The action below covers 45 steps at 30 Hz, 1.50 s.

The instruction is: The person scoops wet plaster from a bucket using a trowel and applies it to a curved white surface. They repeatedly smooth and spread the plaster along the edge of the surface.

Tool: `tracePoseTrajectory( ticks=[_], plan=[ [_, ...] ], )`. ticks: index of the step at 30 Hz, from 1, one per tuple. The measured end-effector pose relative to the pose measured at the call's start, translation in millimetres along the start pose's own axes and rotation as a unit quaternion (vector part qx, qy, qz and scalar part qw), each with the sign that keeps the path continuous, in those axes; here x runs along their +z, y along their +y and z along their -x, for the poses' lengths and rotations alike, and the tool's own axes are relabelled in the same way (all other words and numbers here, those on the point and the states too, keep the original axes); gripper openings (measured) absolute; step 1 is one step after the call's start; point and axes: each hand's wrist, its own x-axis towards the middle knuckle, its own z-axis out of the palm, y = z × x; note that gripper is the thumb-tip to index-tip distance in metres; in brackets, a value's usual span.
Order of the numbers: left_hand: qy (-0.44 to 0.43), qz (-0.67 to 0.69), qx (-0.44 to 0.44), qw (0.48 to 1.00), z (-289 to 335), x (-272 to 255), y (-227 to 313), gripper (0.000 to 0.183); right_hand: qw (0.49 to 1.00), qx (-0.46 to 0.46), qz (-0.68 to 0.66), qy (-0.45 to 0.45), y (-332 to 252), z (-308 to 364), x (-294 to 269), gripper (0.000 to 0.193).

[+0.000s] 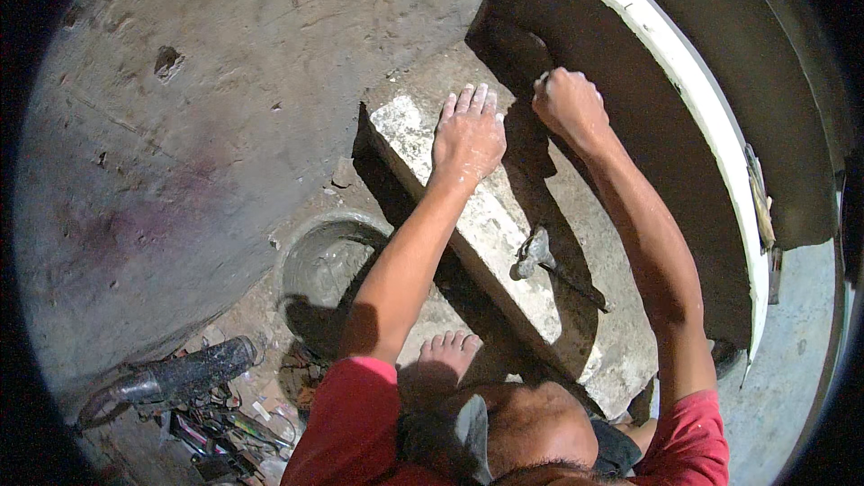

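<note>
My left hand (469,137) lies flat on the far part of a pale, rough concrete block (486,225), its fingers stretched out and dusted white. To its right my right hand (571,105) is closed in a fist beside the dark inner side of a low wall (648,153). Whatever the fist may hold is hidden. A hammer (537,254) rests on the block, nearer to me, its head toward the left and its handle pointing to the lower right. Neither hand touches the hammer.
A round basin (297,252) of grey, wet-looking mix stands left of the block, near my bare foot (447,355). A black tubular part (193,373) lies by scattered scraps (238,436) at lower left. A rough wall (207,99) rises left; a slim tool (760,198) hangs at the white edge.
</note>
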Motion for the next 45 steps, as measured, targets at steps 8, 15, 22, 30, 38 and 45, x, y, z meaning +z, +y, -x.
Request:
tracePoseTrajectory(
  ticks=[8, 15, 22, 30, 38, 45],
  plan=[
    [-0.002, 0.003, 0.003, 1.000, 2, 2, -3, 0.050, 0.999, 0.003, 0.015, 0.039, 4, -3, -48, 0.030],
    [-0.089, -0.081, 0.026, 0.992, 3, -13, 0, 0.049, 0.970, -0.035, -0.004, 0.242, 10, 7, -82, 0.041],
    [-0.027, -0.038, 0.021, 0.999, 2, -12, 5, 0.051, 0.998, 0.011, -0.033, 0.051, 8, 25, -32, 0.042],
    [-0.035, -0.011, -0.005, 0.999, 2, -7, 2, 0.053, 0.993, 0.031, -0.019, 0.110, 24, 7, -65, 0.038],
    [-0.021, -0.016, -0.004, 1.000, 1, -5, 6, 0.055, 0.998, 0.048, 0.000, 0.047, 8, 28, -30, 0.032],
    [-0.036, -0.029, -0.004, 0.999, -1, -3, 3, 0.054, 1.000, 0.024, 0.000, 0.017, 0, -7, -23, 0.036]
  ],
)
